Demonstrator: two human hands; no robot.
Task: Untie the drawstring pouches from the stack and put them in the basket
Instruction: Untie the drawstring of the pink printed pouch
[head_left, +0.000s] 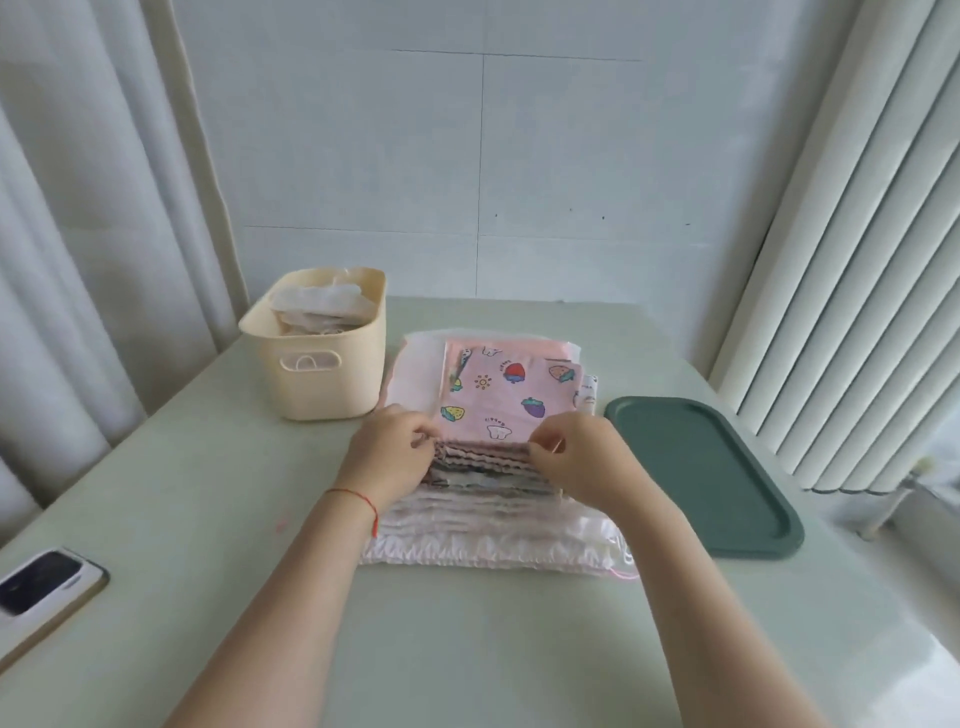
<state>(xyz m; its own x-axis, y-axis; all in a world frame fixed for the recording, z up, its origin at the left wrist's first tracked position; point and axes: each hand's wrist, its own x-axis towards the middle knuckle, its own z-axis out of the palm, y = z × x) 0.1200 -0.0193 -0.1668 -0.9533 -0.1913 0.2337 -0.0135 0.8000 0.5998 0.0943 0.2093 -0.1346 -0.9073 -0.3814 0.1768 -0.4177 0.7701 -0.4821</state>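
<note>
**Both hands pinching the top pouch on the stack**

A stack of pouches (498, 499) is lying at the centre of the pale green counter (467, 649), with a pink pouch (506, 397) printed with fruit sitting on top. The left hand (387, 449) is resting at the 9 o'clock side of the pouch's near gathered edge, its fingers (423, 434) curling in and pinching the fabric there. The right hand (576, 457) is doing the same at the 3 o'clock side, its fingers (543, 441) bent tight on the ruffled edge. Whether either hand is holding the cord itself I cannot tell. A thin red string (358, 499) is circling the left wrist.

The cream basket (322, 384) is standing at 10 o'clock from the stack, just beside it, and is holding pale pouches (322, 306) already piled inside. A dark green tray (711, 478) is lying at 3 o'clock from the stack, near but apart. A phone (44, 590) is lying face down at 8 o'clock, by the counter's left edge. Pale curtains (852, 234) are hanging on both sides.
</note>
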